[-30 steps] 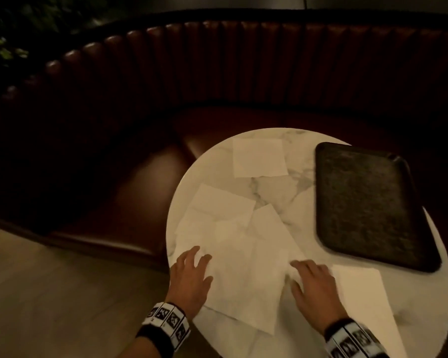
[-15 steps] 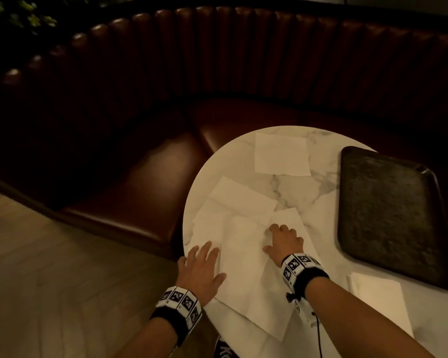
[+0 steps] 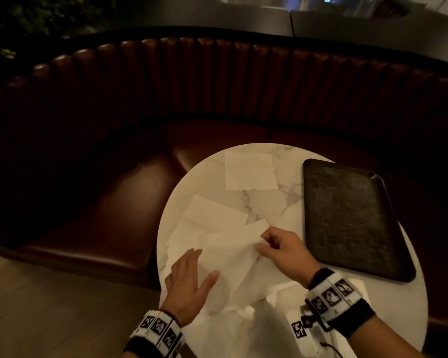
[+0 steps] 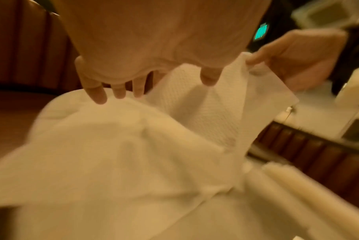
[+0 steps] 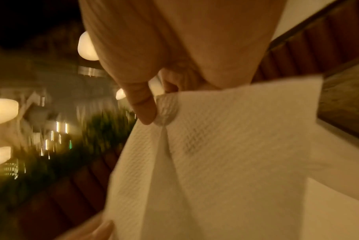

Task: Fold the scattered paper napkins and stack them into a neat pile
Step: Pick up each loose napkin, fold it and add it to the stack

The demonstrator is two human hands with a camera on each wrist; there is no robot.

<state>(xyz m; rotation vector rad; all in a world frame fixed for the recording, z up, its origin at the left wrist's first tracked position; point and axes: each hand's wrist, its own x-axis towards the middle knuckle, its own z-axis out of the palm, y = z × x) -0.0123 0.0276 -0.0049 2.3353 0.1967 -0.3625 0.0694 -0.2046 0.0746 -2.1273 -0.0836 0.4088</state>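
Several white paper napkins lie on a round marble table (image 3: 282, 202). My right hand (image 3: 265, 241) pinches the far corner of the top napkin (image 3: 230, 254) and holds it lifted off the overlapping heap; the pinch shows close up in the right wrist view (image 5: 160, 104). My left hand (image 3: 189, 275) lies flat with straight fingers on the near left part of that same napkin (image 4: 117, 146). Another napkin (image 3: 212, 213) sticks out from under the heap. A single square napkin (image 3: 250, 170) lies at the far edge. A folded napkin peeks out behind my right wrist (image 3: 357, 282).
A dark rectangular tray (image 3: 347, 215) takes up the right side of the table. A curved brown leather booth seat (image 3: 114, 202) wraps around the far and left sides. Wooden floor (image 3: 49, 306) lies at the near left.
My right hand went from resting flat on the heap to pinching the top napkin's far corner and raising it. The left hand stayed flat on the napkin's near left part.
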